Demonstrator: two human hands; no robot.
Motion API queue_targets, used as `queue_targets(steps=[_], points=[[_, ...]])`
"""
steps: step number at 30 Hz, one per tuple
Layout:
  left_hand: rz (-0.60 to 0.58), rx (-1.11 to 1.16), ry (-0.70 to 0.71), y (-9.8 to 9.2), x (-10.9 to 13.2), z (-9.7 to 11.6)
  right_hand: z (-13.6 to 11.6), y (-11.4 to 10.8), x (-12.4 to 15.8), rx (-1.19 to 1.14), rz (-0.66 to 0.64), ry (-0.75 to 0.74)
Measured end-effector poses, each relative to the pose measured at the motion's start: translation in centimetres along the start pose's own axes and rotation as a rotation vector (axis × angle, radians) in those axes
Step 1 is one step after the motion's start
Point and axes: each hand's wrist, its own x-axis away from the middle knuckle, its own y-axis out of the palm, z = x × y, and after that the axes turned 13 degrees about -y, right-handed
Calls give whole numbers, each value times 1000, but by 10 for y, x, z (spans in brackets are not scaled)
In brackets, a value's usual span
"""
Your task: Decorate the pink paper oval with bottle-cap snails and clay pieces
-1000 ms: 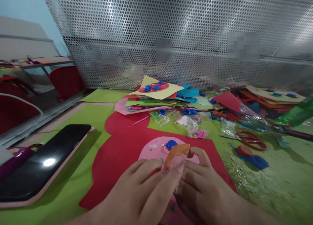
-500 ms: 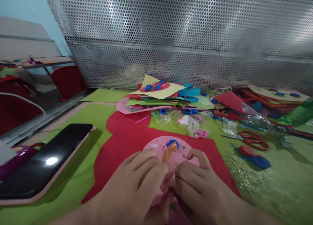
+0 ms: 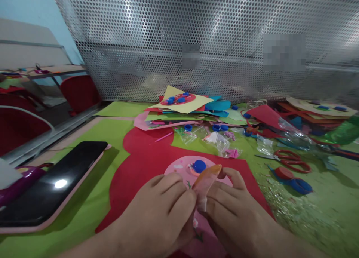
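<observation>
My left hand point(image 3: 159, 209) and my right hand point(image 3: 234, 209) meet over a pink foam disc point(image 3: 179, 168) that lies on a red paper sheet point(image 3: 140, 164). Both hands pinch a small clear packet with an orange top point(image 3: 207, 177), held between their fingertips. A blue bottle cap point(image 3: 199, 165) sits on the disc just beyond the packet. The lower part of the disc is hidden under my hands.
A black phone in a pink case point(image 3: 53, 187) lies at the left. Red scissors point(image 3: 293, 160) and blue-handled scissors point(image 3: 294, 181) lie at the right. Coloured paper point(image 3: 182, 104), blue caps and small plastic bags crowd the back, before a perforated metal screen point(image 3: 196, 45).
The packet was lowered against the disc half a second ago; now it is raised and flatter again between my fingertips, and the blue cap shows fully.
</observation>
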Motion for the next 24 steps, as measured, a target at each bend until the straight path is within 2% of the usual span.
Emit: queue_targets(steps=[4,17,20,24], points=[[2,-53,-8,2,4,0,-1,2,-2,16,14,-16],[-18,4,-61,5,7,5,-1,5,-4,66,64,-23],[14,-21,-99,0,5,3,-3,3,-6,41,71,-1],[-12,25,-204,-9,-2,-7,-3,-2,-7,28,93,8]])
